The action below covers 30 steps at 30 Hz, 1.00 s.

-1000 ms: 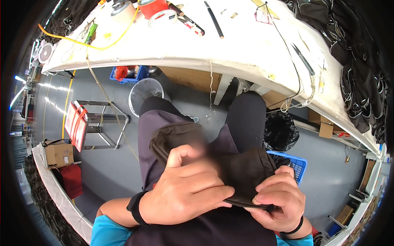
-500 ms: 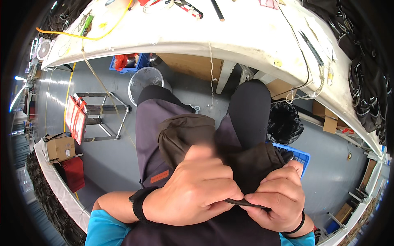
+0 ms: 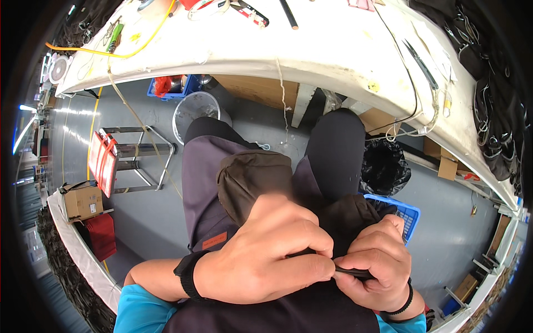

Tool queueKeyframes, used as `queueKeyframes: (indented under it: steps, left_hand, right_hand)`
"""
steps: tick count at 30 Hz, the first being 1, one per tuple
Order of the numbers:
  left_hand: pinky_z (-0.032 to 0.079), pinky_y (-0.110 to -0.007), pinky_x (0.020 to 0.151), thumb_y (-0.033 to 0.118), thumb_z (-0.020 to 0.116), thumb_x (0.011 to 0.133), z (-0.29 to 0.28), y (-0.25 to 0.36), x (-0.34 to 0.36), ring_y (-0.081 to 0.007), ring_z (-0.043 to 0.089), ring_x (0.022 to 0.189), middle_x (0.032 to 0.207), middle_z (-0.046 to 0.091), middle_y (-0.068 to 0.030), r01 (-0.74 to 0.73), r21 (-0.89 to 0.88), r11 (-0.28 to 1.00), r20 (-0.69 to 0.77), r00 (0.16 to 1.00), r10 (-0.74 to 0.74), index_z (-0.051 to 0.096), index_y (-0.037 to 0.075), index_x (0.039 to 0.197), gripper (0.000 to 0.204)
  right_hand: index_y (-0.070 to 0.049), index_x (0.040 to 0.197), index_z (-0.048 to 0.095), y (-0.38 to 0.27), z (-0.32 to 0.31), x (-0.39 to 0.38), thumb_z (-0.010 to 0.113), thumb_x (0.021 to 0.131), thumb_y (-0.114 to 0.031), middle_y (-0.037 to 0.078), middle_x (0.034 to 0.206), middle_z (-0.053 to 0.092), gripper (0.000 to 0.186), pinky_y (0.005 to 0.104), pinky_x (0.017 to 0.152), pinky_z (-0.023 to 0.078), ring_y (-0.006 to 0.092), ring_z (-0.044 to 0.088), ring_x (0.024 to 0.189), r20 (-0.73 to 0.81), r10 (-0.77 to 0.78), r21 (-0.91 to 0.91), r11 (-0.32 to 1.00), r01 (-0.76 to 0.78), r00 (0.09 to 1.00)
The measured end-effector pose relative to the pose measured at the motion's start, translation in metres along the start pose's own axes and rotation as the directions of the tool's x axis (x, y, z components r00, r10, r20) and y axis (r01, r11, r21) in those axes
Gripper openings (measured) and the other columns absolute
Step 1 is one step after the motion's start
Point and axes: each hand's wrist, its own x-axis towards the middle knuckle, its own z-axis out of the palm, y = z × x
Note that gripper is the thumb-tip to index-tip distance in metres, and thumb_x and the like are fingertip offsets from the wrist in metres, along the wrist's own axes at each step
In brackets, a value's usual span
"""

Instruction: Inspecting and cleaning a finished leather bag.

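A dark brown fabric piece (image 3: 252, 175), perhaps a bag or pouch, lies bunched across my lap over a dark purple apron (image 3: 205, 172). My left hand (image 3: 272, 252) pinches the fabric's near edge between thumb and bent fingers. Close beside it, my right hand (image 3: 377, 263) is closed on the same edge, its thumb and forefinger pressing a narrow folded strip. The two thumbs nearly meet. Most of the fabric between the hands is hidden by the fingers.
Ahead stands a white-topped table (image 3: 333, 50) with pliers (image 3: 250, 14), a yellow cord (image 3: 150, 39) and tweezers (image 3: 421, 64). Below are a clear bin (image 3: 194, 108), a black-lined bin (image 3: 386, 166) and a blue crate (image 3: 411, 216). A metal-legged stool (image 3: 133, 150) stands left. Dark items (image 3: 491, 122) pile at right.
My left thumb has straightened along the edge toward my right hand, and the left fingers have lifted slightly. The fabric has shifted a little. Both hands keep their grip.
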Motion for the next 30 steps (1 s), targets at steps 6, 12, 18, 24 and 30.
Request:
queueKeyframes:
  steps: [6, 12, 18, 24, 30]
  left_hand:
    - [0.035, -0.037, 0.072, 0.016, 0.076, 0.064, -0.002, 0.001, 0.001, -0.0177, 0.055, 0.082, 0.091, 0.062, 0.0034, -0.087, 0.199, 0.976, -0.015, 0.996, 0.092, 0.07, 0.015, 0.079, 0.016]
    - [0.036, -0.041, 0.073, 0.017, 0.071, 0.059, 0.0, -0.003, 0.001, -0.0181, 0.055, 0.081, 0.091, 0.06, 0.0024, -0.254, 0.34, 0.905, -0.013, 0.962, 0.274, 0.069, 0.015, 0.078, 0.019]
    - [0.038, -0.036, 0.073, 0.026, 0.077, 0.076, -0.01, -0.013, -0.007, -0.0199, 0.055, 0.081, 0.09, 0.06, 0.0009, 0.021, 0.022, 1.0, 0.0, 1.0, -0.021, 0.066, 0.017, 0.077, 0.015]
    - [0.036, -0.037, 0.077, 0.026, 0.081, 0.067, -0.001, -0.009, -0.003, -0.0157, 0.055, 0.079, 0.087, 0.061, 0.0052, -0.121, 0.193, 0.974, -0.031, 0.991, 0.13, 0.071, 0.018, 0.08, 0.018]
    - [0.035, -0.039, 0.08, 0.02, 0.075, 0.06, -0.002, -0.007, -0.003, -0.0127, 0.055, 0.079, 0.089, 0.062, 0.0074, -0.154, 0.296, 0.943, -0.05, 0.983, 0.176, 0.073, 0.018, 0.079, 0.019]
  right_hand:
    - [-0.012, 0.076, 0.067, 0.002, 0.0, 0.001, 0.08, 0.054, -0.008, -0.002, 0.069, 0.058, 0.025, 0.0328, 0.069, 0.032, 0.0162, 0.056, 0.067, -0.005, 0.006, -0.001, 1.0, -0.006, 1.0]
    - [-0.012, 0.076, 0.067, 0.004, 0.001, 0.003, 0.081, 0.054, -0.007, -0.002, 0.069, 0.058, 0.027, 0.0325, 0.07, 0.032, 0.0165, 0.056, 0.065, -0.015, 0.024, 0.005, 1.0, -0.024, 1.0]
    - [-0.012, 0.076, 0.066, 0.006, 0.001, 0.001, 0.082, 0.055, -0.008, -0.002, 0.069, 0.059, 0.026, 0.0324, 0.07, 0.032, 0.0164, 0.056, 0.065, -0.02, 0.039, 0.011, 0.999, -0.039, 0.999]
    - [-0.013, 0.076, 0.066, 0.006, 0.002, 0.002, 0.082, 0.054, -0.008, -0.003, 0.07, 0.059, 0.027, 0.0326, 0.071, 0.031, 0.0159, 0.056, 0.066, -0.01, 0.037, 0.02, 0.999, -0.037, 0.999]
    - [-0.013, 0.076, 0.067, 0.004, 0.003, 0.003, 0.081, 0.052, -0.007, -0.002, 0.07, 0.059, 0.029, 0.0325, 0.071, 0.031, 0.0159, 0.056, 0.066, -0.005, 0.034, 0.013, 0.999, -0.034, 0.999]
